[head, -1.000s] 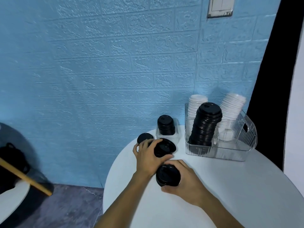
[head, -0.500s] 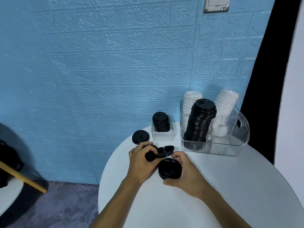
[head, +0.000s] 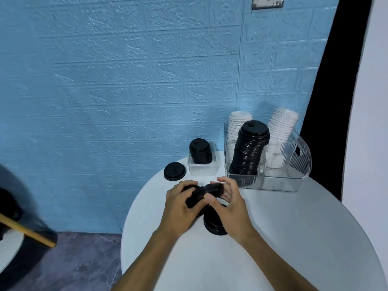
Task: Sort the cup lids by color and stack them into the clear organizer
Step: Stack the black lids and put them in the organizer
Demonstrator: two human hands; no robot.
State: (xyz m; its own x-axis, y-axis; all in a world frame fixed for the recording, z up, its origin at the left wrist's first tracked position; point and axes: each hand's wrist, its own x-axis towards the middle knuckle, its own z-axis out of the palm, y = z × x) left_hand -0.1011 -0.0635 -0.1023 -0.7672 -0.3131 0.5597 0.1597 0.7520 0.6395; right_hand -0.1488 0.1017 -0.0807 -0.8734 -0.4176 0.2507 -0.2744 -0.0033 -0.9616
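Above table point(head: 294, 238), hands point(head: 206, 201) gripping lids point(head: 204, 192)

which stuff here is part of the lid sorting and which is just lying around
Job: black lids held by left hand and right hand; loose black lid; clear organizer with black stack and white stacks; small tray.
Lying about: wall switch; wooden stick.

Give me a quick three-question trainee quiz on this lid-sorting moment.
1. True or false: the lone black lid lies on the table left of the small clear box.
2. What colour is the front stack in the clear organizer?
3. Which hand grips the tilted black lids: a) left hand b) right hand c) both?

Key: 1 true; 2 black; 3 c.
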